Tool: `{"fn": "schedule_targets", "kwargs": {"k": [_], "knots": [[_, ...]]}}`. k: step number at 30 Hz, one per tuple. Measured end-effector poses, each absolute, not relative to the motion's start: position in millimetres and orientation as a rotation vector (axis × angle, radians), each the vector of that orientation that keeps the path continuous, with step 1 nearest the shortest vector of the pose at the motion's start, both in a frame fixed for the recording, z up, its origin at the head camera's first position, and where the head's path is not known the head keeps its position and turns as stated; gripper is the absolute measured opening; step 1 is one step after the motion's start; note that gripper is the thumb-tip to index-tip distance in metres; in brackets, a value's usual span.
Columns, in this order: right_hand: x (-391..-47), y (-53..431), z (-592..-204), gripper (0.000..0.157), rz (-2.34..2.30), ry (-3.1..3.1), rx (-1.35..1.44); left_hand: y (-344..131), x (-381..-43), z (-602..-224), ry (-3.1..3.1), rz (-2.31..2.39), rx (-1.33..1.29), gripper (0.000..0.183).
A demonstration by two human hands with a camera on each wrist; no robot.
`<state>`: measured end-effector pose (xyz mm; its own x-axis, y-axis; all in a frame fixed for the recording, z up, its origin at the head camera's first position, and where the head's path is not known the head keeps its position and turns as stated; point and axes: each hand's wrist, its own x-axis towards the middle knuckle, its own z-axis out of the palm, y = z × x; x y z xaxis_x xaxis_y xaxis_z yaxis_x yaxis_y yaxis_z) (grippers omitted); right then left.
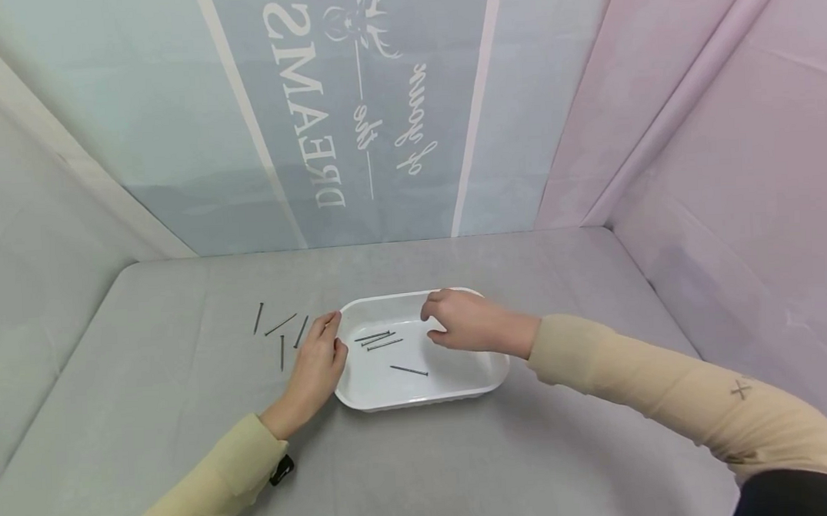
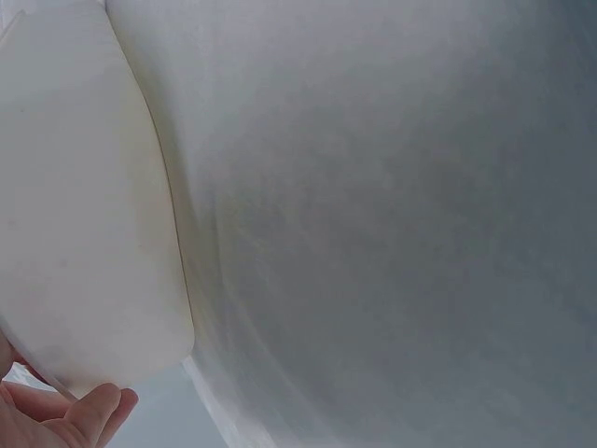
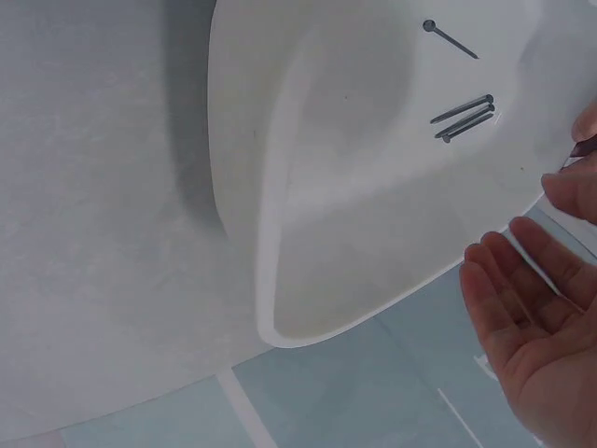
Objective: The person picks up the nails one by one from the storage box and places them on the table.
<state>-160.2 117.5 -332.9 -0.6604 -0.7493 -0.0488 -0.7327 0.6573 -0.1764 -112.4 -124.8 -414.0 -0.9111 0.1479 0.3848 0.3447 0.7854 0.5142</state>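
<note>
One white rectangular tray [image 1: 453, 375] with rounded corners stands on the grey-covered counter [image 1: 423, 473], at mid-scene. It contains four nails. Three nails [image 3: 464, 123] lie close together, roughly parallel, in the left half of the tray. A single nail [image 3: 453, 41] lies apart from them, toward the near side and slightly right. Four further nails [image 1: 281, 324] lie on the counter, left of the tray and beyond the left hand, pointing in differing directions.

The left hand [image 1: 314, 370] is at the left end of the tray. Its grip is clasped on the rim, with thumb and fingers to either side of the edge. The right hand [image 1: 468, 321] is positioned over the right part of the tray, toward the far side. Its grip is released: fingers bent, thumb apart, no nail visible between them.

Both arms are covered by beige sleeves [image 1: 612, 361]; the right one bears a dark X-shaped mark. A blue-grey hanging [image 1: 411, 212] with inverted white lettering and a deer-head print occupies the far side.
</note>
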Motion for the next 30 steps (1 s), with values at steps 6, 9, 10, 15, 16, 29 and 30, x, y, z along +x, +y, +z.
{"fn": "schedule_targets", "kwargs": {"k": [6, 9, 10, 15, 16, 29, 30], "knots": [[-160.4, 111.5, -333.9, 0.020, -0.212, 2.687, -1.343, -124.7, -112.5, -413.7, -2.656, -0.856, -0.370, 0.042], [-160.3, 108.7, -335.6, 0.020, -0.211, 2.660, -1.347, -124.9, -112.7, -414.0, -2.657, -0.855, -0.370, 0.042], [-160.1, 107.7, -336.3, 0.021, -0.209, 2.650, -1.343, -124.9, -112.7, -414.1, -2.657, -0.854, -0.370, 0.042], [-158.8, 103.6, -340.4, 0.022, -0.181, 2.602, -1.331, -124.9, -112.1, -413.3, -2.656, -0.860, -0.374, 0.042], [-158.6, 102.7, -341.0, 0.022, -0.180, 2.593, -1.333, -125.1, -112.1, -413.4, -2.656, -0.861, -0.376, 0.042], [-158.7, 92.3, -348.0, 0.022, -0.151, 2.504, -1.370, -125.4, -111.5, -413.6, -2.657, -0.860, -0.377, 0.042], [-158.8, 91.3, -348.6, 0.022, -0.147, 2.504, -1.365, -125.4, -111.7, -413.9, -2.656, -0.859, -0.379, 0.042]]}}
